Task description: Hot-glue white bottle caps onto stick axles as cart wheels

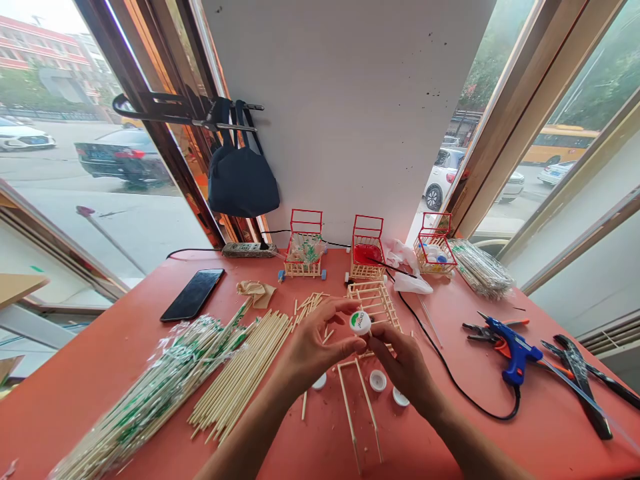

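My left hand (314, 343) and my right hand (403, 365) meet above the red table (110, 360), and together they pinch a white bottle cap (360, 323) with a green mark on top. Both hands have fingers closed on the cap. Under them lies a U-shaped frame of wooden sticks (357, 407). Three more white caps (378, 381) lie on the table by the frame. A ladder-like stick frame (376, 301) rests just behind my hands.
Loose bamboo sticks (245, 373) and wrapped chopsticks (150, 393) spread at the left. A black phone (193, 294) lies further left. Three small red-wire carts (367, 257) stand at the back. A blue glue gun (513, 347), pliers and scissors (583, 377) lie at the right.
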### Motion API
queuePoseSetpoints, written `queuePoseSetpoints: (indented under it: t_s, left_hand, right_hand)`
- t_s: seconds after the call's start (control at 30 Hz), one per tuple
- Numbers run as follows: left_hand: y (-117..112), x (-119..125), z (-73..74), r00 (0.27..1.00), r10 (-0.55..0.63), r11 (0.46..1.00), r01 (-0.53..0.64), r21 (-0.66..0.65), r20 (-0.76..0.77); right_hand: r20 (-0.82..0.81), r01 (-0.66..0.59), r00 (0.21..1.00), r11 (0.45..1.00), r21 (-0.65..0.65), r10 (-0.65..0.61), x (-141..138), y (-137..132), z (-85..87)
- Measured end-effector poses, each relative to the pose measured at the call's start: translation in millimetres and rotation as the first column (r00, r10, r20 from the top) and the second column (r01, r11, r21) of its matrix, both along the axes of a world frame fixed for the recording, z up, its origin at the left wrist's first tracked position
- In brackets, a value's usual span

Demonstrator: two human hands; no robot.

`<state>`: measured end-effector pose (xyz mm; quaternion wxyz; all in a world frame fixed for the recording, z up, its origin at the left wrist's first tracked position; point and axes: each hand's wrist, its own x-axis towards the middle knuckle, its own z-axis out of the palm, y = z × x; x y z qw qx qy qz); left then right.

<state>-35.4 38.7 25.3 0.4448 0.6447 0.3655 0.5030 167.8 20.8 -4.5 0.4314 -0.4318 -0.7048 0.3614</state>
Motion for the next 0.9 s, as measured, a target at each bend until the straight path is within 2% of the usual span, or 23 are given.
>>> queuePoseSetpoints:
  t_s: [0.2, 0.43, 0.63, 0.73, 0.9]
  left_hand:
    - [2.8, 0.5, -1.4, 0.995, -0.032, 0.995, 0.041, -0.095, 0.097]
    - [2.5, 2.7, -3.4, 0.987, -0.075, 0.989, 0.091, -0.115, 0.142]
    - [3.1, 9.5, -3.7, 0.97, 0.0, 1.0, 0.007, -0.028, 0.243]
    - [3.4, 10.4, -5.0, 0.965, 0.028, 1.0, -0.028, -0.004, 0.26]
    - [-0.8, 8.3, -6.1, 0.966, 0.139, 0.97, -0.177, 0.169, 0.216]
  right_hand:
    - [0.01, 0.006, 1.0, 1.0, 0.007, -0.006, -1.0, -0.5, 2.7]
    - [-0.02, -0.001, 1.0, 1.0, -0.025, 0.0, -0.4, -0.4, 0.5]
    - [-0.122, -0.036, 0.992, 0.998, -0.055, 0.029, 0.7, 1.4, 2.5]
    - [-0.121, -0.043, 0.992, 0.997, -0.061, 0.036, 1.0, 0.9, 1.8]
    - [-0.12, -0.06, 0.991, 0.996, -0.063, 0.052, 1.0, 0.8, -1.4]
